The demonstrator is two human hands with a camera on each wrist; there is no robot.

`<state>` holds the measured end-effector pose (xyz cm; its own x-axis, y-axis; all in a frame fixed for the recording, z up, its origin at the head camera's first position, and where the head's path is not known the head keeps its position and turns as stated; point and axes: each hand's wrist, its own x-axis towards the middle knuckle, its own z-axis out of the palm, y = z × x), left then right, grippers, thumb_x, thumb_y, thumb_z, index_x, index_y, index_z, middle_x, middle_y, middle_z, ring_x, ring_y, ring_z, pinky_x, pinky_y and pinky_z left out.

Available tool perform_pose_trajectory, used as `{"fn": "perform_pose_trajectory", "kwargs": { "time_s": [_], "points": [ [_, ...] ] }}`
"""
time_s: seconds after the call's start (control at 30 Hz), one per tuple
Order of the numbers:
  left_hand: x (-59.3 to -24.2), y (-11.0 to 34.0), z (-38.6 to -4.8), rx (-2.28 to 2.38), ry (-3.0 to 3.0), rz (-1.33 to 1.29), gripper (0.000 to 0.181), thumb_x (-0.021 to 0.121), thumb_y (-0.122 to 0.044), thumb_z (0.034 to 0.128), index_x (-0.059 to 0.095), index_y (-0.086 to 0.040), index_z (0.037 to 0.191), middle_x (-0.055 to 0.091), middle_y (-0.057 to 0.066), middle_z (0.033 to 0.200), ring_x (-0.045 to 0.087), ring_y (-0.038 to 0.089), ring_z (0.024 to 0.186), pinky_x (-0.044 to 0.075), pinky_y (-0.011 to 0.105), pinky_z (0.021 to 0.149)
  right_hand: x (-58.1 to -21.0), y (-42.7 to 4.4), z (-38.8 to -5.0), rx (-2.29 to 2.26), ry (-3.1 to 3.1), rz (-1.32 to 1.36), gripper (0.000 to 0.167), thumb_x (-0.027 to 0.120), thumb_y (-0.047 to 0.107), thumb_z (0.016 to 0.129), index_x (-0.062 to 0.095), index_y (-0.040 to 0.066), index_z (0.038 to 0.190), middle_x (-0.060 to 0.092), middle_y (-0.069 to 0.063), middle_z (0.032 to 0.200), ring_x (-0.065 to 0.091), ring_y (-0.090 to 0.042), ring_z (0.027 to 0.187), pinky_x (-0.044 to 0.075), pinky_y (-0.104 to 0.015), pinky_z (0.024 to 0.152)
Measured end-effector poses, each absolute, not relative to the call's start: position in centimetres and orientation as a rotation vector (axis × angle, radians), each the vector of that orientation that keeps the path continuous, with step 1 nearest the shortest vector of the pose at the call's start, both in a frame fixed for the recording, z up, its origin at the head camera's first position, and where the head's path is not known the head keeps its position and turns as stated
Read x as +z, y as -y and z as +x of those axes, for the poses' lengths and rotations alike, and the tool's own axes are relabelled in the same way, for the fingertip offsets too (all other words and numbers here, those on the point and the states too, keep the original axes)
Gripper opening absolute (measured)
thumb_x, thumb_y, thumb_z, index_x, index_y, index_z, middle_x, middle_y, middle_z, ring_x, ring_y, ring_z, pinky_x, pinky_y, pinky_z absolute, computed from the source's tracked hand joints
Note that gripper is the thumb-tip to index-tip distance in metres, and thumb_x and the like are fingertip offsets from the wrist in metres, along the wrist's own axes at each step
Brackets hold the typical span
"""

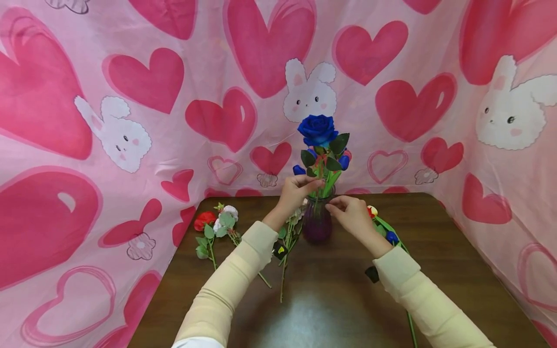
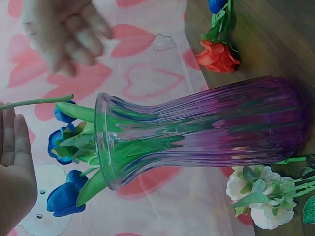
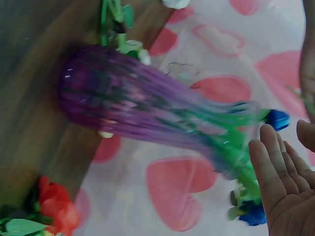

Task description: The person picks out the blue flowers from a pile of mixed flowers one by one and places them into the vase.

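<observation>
A blue rose [image 1: 317, 129] stands upright, its stem pinched by my left hand [image 1: 293, 195] above the vase. In the left wrist view, the stem's lower end [image 2: 54, 100] shows just short of the vase rim. The ribbed purple glass vase [image 1: 316, 227] is upright on the table and holds blue tulips [image 2: 69, 199] with green leaves. My right hand [image 1: 350, 215] is beside the vase neck, fingers relaxed and nothing visible in them. In the right wrist view, its fingers [image 3: 275, 172] extend near the rim; whether they touch the glass I cannot tell.
Left of the vase lie a red rose [image 1: 204, 221], white flowers [image 1: 226, 218] and more pale flowers with stems [image 1: 285, 270]. Right of it, partly behind my forearm, are a blue bud [image 1: 392, 237] and green stems. A pink heart-patterned cloth [image 1: 278, 43] surrounds the brown table [image 1: 322, 309].
</observation>
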<state>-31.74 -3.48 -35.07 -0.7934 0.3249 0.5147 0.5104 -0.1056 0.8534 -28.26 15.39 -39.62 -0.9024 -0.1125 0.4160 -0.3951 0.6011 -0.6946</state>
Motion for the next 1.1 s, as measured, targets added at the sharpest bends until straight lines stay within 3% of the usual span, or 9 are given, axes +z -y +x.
{"fn": "perform_pose_trajectory", "kwargs": {
  "time_s": [0.13, 0.3, 0.5, 0.67, 1.1],
  "points": [
    [-34.8, 3.2, -32.0, -2.091, 1.969, -0.892, 0.017, 0.062, 0.0, 0.0938, 0.068, 0.015, 0.099, 0.071, 0.022, 0.092, 0.069, 0.034, 0.088, 0.055, 0.038, 0.083, -40.7, -16.2, -28.9, 1.219, 2.543, 0.349, 0.025, 0.072, 0.025, 0.09, 0.072, 0.002, 0.1, 0.072, -0.009, 0.087, 0.068, -0.021, 0.073, 0.056, -0.035, 0.06],
    [-35.5, 2.8, -34.0, -2.064, 1.978, -0.801, 0.023, 0.066, -0.01, 0.0928, 0.07, 0.013, 0.097, 0.07, 0.023, 0.089, 0.066, 0.042, 0.088, 0.056, 0.035, 0.08, -41.9, -16.5, -29.8, 1.279, 2.568, 0.287, 0.037, 0.074, 0.026, 0.088, 0.068, -0.003, 0.11, 0.071, -0.017, 0.101, 0.069, -0.029, 0.086, 0.057, -0.041, 0.071],
    [-34.9, 2.3, -34.9, -1.99, 1.962, -0.764, 0.024, 0.069, -0.013, 0.0913, 0.071, 0.011, 0.095, 0.072, 0.015, 0.085, 0.07, 0.034, 0.083, 0.056, 0.035, 0.081, -42.9, -16.2, -30.7, 1.345, 2.604, 0.224, 0.056, 0.075, 0.028, 0.087, 0.056, -0.007, 0.128, 0.062, -0.025, 0.12, 0.064, -0.036, 0.106, 0.053, -0.047, 0.085],
    [-34.6, 1.7, -35.1, -1.926, 2.007, -0.705, 0.025, 0.071, -0.019, 0.091, 0.073, 0.006, 0.094, 0.072, 0.012, 0.085, 0.071, 0.023, 0.083, 0.055, 0.031, 0.081, -43.2, -15.6, -31.5, 1.4, 2.608, 0.195, 0.062, 0.075, 0.029, 0.087, 0.051, -0.006, 0.133, 0.058, -0.026, 0.126, 0.059, -0.039, 0.113, 0.05, -0.049, 0.091],
    [-35.9, 0.9, -36.2, -1.669, 2.113, -0.688, 0.017, 0.071, -0.017, 0.0905, 0.075, -0.003, 0.098, 0.072, 0.004, 0.089, 0.066, 0.011, 0.079, 0.054, 0.024, 0.07, -45.4, -14.3, -33.3, 1.475, 2.515, 0.22, 0.057, 0.077, 0.03, 0.085, 0.055, 0.0, 0.128, 0.063, -0.021, 0.121, 0.062, -0.035, 0.109, 0.051, -0.046, 0.09]
  ]
}}
